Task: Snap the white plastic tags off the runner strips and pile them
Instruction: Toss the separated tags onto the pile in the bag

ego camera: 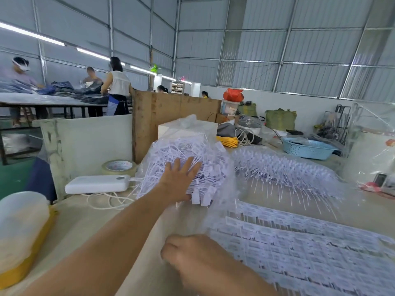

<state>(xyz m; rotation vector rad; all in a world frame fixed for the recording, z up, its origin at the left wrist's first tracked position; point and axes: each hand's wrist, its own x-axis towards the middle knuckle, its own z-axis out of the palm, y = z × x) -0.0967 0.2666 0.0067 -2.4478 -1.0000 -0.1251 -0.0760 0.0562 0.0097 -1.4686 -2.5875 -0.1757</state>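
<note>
Lighting: bright, even, from tube lights [32,34] at ten o'clock. Shadows faint. Motion blur throughout, heaviest at five o'clock. Wide-angle bending at edges.

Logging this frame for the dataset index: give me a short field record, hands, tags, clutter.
left hand: open, fingers spread, pressing on the bagged tag pile
right hand: curled, gripping the edge of the clear plastic by the runner strips
tag pile: loose white tags heaped in a clear bag
runner strips: flat rows under clear plastic, tags attached
second bundle: right of pile, spiky strips in a bag
left of pile: power bank, tape roll
far right: blue basket
</note>
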